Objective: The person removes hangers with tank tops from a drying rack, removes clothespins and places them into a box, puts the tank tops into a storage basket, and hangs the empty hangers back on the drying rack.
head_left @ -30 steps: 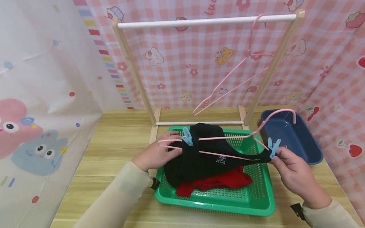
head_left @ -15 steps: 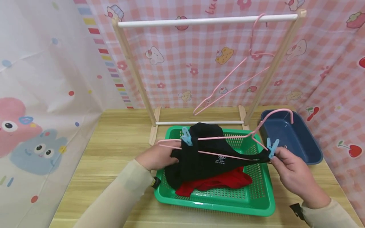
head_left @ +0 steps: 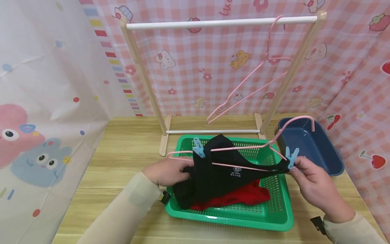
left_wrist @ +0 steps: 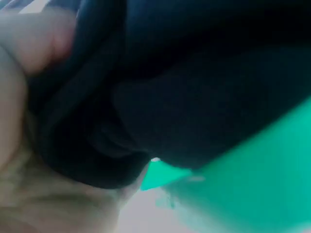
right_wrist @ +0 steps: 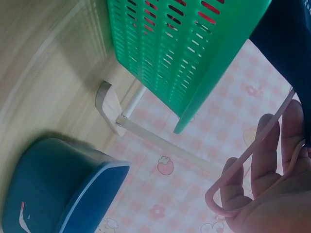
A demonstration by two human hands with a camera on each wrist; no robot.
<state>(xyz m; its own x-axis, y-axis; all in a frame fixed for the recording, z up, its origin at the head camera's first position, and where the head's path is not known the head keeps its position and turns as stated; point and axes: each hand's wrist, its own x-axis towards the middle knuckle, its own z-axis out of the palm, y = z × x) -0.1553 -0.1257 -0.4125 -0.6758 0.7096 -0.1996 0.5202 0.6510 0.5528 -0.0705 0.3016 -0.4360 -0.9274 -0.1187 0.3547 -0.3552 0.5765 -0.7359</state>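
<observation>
A black tank top (head_left: 220, 179) with a small white print hangs on a pink hanger (head_left: 275, 135) over the green basket. One blue clothespin (head_left: 198, 147) clips its left strap to the hanger, and another blue clothespin (head_left: 291, 158) sits at the right strap. My left hand (head_left: 169, 171) grips the bunched left edge of the top; in the left wrist view dark cloth (left_wrist: 97, 111) lies inside the curled fingers. With thumb and fingers, my right hand (head_left: 317, 189) pinches the hanger's right end and the strap, just below the clothespin. In the right wrist view the hanger end crosses its fingers (right_wrist: 265, 160).
The green basket (head_left: 231, 222) holds a red garment (head_left: 240, 196). Behind it stands a wooden rack with a white bar (head_left: 219, 23), from which a second pink hanger (head_left: 243, 81) hangs. A dark blue basin (head_left: 332, 166) is at the right, against the patterned curtain.
My left hand moved from the hanger's left end down onto the cloth, then drew it slightly left. The top's upper peak shifted and its left clothespin leaned. The right hand hardly moved.
</observation>
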